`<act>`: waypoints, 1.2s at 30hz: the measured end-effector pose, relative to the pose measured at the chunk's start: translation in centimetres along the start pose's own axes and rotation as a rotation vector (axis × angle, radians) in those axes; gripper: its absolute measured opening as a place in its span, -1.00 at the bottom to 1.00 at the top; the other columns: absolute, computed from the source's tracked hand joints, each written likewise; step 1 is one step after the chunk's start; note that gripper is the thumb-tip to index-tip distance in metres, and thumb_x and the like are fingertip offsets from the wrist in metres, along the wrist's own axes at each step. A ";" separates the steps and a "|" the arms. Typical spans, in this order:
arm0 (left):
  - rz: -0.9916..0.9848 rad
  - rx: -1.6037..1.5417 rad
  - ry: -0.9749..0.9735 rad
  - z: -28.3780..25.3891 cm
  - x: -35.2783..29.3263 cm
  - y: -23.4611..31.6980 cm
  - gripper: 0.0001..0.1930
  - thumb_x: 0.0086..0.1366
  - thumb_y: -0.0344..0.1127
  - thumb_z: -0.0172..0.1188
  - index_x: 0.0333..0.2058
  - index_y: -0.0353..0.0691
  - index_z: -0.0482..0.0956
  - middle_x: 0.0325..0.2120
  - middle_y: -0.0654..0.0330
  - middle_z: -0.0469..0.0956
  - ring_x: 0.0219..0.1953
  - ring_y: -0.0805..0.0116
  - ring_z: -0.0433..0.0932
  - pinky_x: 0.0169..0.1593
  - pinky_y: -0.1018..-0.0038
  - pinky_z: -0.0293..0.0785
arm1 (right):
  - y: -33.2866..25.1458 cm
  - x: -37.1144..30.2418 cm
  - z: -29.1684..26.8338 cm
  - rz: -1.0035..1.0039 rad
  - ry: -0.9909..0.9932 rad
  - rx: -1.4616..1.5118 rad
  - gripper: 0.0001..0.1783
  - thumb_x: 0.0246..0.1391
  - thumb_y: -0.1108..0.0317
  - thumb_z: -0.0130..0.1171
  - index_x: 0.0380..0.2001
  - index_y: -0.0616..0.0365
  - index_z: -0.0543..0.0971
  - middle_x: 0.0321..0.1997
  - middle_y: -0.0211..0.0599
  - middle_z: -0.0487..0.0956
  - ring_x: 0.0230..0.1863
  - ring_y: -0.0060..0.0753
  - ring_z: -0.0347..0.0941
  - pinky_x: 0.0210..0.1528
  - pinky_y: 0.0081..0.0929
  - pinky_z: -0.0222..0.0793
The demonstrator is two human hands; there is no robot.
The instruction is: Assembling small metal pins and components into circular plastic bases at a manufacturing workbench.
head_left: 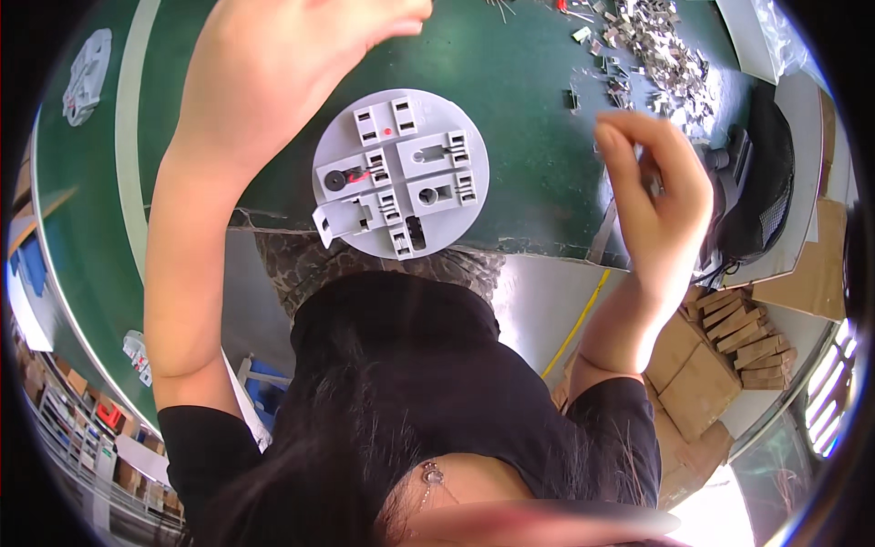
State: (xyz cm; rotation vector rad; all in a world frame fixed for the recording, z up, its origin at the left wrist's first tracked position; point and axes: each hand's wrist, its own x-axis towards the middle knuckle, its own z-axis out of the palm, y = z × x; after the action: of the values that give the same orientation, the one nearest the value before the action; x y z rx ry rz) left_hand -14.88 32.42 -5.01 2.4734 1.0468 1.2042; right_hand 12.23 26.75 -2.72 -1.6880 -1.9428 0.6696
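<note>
A round grey plastic plate with raised slotted blocks lies at the table's near edge. On its left side sit a small black round part and a bit of red wire. My left hand reaches over the table beyond the plate's left side; the upper edge of the view cuts off most of its fingers. To the right of the plate my right hand is raised, thumb and forefinger curled together at the tips. Whatever they may pinch is too small to make out. Small metal clips lie heaped beyond it.
The green table has a pale strip along its left. A clear plastic piece lies at far left. At right are a black mesh-sided bag and stacked cardboard below table height. Red-tipped bits lie at the far edge.
</note>
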 end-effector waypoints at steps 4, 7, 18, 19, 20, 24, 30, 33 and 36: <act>-0.376 -0.081 -0.084 -1.6 -2.4 1.0 -0.75 0.19 -0.44 0.35 -0.14 -0.24 0.62 -0.11 0.05 0.57 -0.02 0.10 0.56 0.03 0.26 0.51 | 0.8 1.6 1.3 -0.051 0.021 -0.169 -0.92 0.07 0.54 0.34 -0.35 0.20 0.64 -0.38 -0.49 0.59 -0.48 -0.76 0.29 -0.45 -0.73 0.15; -0.502 -0.306 0.048 -1.2 -4.6 3.6 -0.76 0.22 -0.54 0.32 -0.13 -0.32 0.59 -0.10 0.04 0.59 -0.03 0.18 0.58 0.02 0.34 0.54 | 0.9 1.6 2.2 -0.138 0.062 -0.284 -0.88 0.03 0.56 0.34 -0.33 0.17 0.65 -0.30 -0.49 0.66 -0.46 -0.75 0.34 -0.45 -0.73 0.18; -0.641 -0.055 -0.106 -1.6 -7.4 8.2 -0.80 0.13 -0.62 0.34 -0.27 -0.23 0.63 -0.13 0.14 0.53 -0.10 0.23 0.51 -0.07 0.42 0.52 | -5.1 -3.3 5.3 -0.251 -0.064 0.064 -0.75 -0.15 0.69 0.39 -0.40 0.17 0.60 -0.29 -0.30 0.71 -0.62 -0.79 0.26 -0.58 -0.76 0.07; -0.604 -0.032 -0.101 -1.8 -7.3 8.3 -0.78 0.10 -0.61 0.36 -0.28 -0.21 0.64 -0.13 0.15 0.52 -0.09 0.22 0.50 -0.06 0.39 0.50 | -5.1 -3.7 5.4 -0.251 -0.067 0.067 -0.75 -0.15 0.69 0.39 -0.40 0.17 0.60 -0.29 -0.30 0.71 -0.62 -0.79 0.26 -0.58 -0.76 0.07; -0.605 -0.033 -0.101 -2.0 -7.2 8.3 -0.78 0.10 -0.61 0.36 -0.28 -0.21 0.64 -0.13 0.15 0.52 -0.09 0.22 0.50 -0.06 0.39 0.50 | -5.1 -4.0 5.4 -0.223 -0.040 0.115 -0.75 -0.15 0.71 0.38 -0.39 0.17 0.61 -0.29 -0.29 0.71 -0.62 -0.81 0.25 -0.58 -0.77 0.06; -0.496 0.074 -0.178 -2.7 -6.9 8.6 -0.75 0.04 -0.57 0.40 -0.28 -0.17 0.65 -0.13 0.19 0.53 -0.05 0.17 0.48 -0.01 0.33 0.42 | -5.0 -4.3 5.3 -0.155 0.027 0.210 -0.72 -0.14 0.74 0.36 -0.36 0.17 0.61 -0.29 -0.26 0.70 -0.60 -0.83 0.24 -0.56 -0.79 0.05; -0.458 0.138 -0.145 -3.0 -7.7 8.5 -0.73 -0.02 -0.53 0.43 -0.29 -0.16 0.66 -0.15 0.23 0.55 -0.10 0.17 0.50 0.00 0.32 0.38 | -5.6 -3.6 5.1 -0.295 0.020 0.122 -0.68 -0.14 0.77 0.34 -0.30 0.18 0.63 -0.29 -0.26 0.68 -0.60 -0.81 0.22 -0.55 -0.79 0.03; -0.445 0.126 -0.123 -3.1 -8.2 8.3 -0.73 -0.02 -0.53 0.43 -0.30 -0.15 0.67 -0.16 0.24 0.56 -0.12 0.17 0.51 -0.01 0.32 0.39 | -5.7 -3.7 5.5 -0.342 0.027 0.139 -0.67 -0.13 0.76 0.35 -0.27 0.18 0.63 -0.29 -0.25 0.68 -0.60 -0.80 0.21 -0.56 -0.77 0.03; -0.431 0.108 -0.088 -3.2 -8.5 8.2 -0.73 -0.03 -0.52 0.44 -0.30 -0.15 0.67 -0.17 0.25 0.56 -0.14 0.17 0.52 -0.03 0.33 0.39 | -5.7 -3.7 5.6 -0.375 0.024 0.149 -0.66 -0.12 0.75 0.37 -0.25 0.19 0.64 -0.29 -0.25 0.69 -0.60 -0.78 0.21 -0.56 -0.75 0.03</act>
State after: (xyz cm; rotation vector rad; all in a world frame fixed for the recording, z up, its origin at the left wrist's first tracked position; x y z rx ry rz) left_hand -16.66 20.36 -4.44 2.1849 1.5512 0.9177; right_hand 4.76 22.07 -3.47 -1.1934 -2.0600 0.6267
